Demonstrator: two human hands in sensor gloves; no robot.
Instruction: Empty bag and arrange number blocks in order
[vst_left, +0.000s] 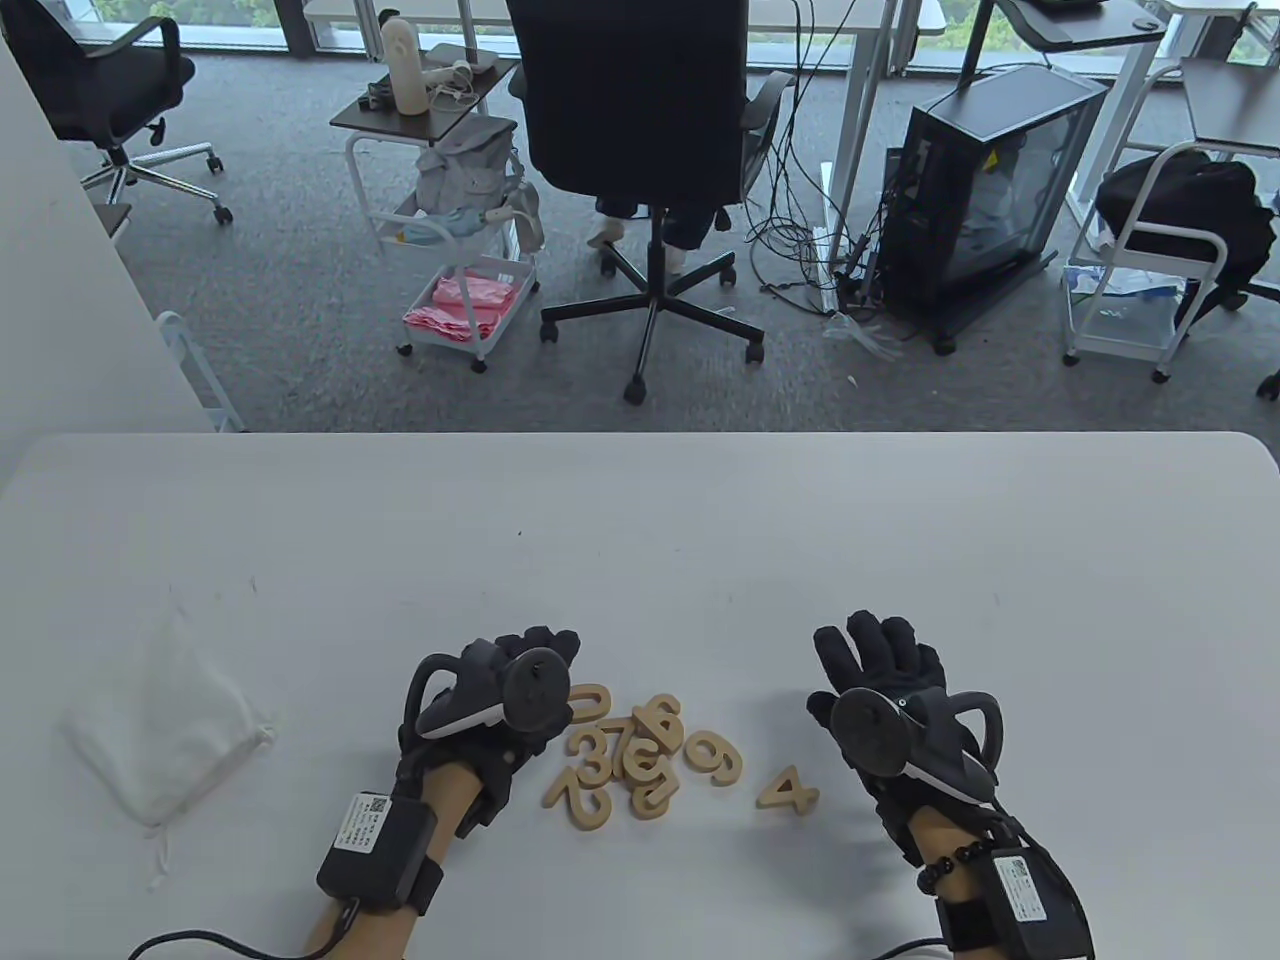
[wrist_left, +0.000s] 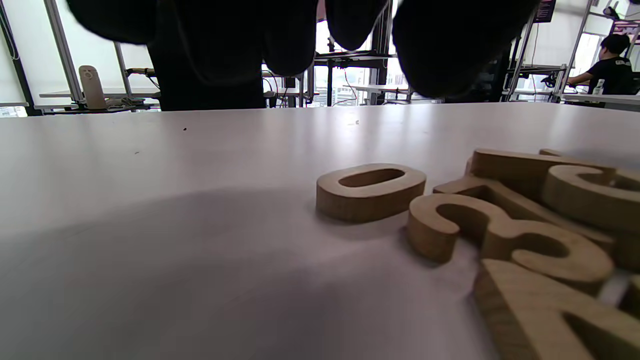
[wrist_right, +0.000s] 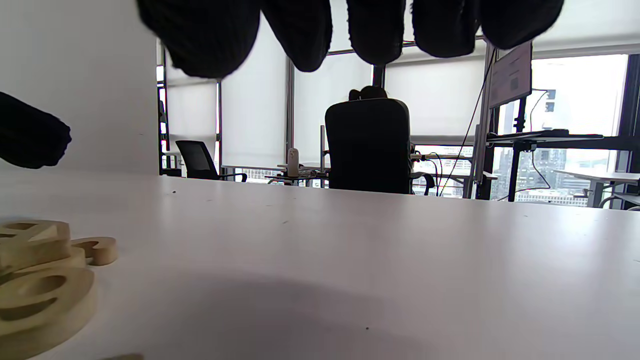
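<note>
The white bag (vst_left: 165, 722) lies slack at nine o'clock on the table (vst_left: 640, 540), apparently emptied and set aside. The number blocks (vst_left: 630, 755) sit heaped near six o'clock, the 4 (vst_left: 788, 791) alone at their four o'clock. Left hand (vst_left: 490, 700) and right hand (vst_left: 885, 700) flank the heap, each grip loose-fingered and empty, seemingly poised to begin sorting.

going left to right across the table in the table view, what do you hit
white bag → left hand → pile of number blocks → 9 block → 4 block → right hand
</note>
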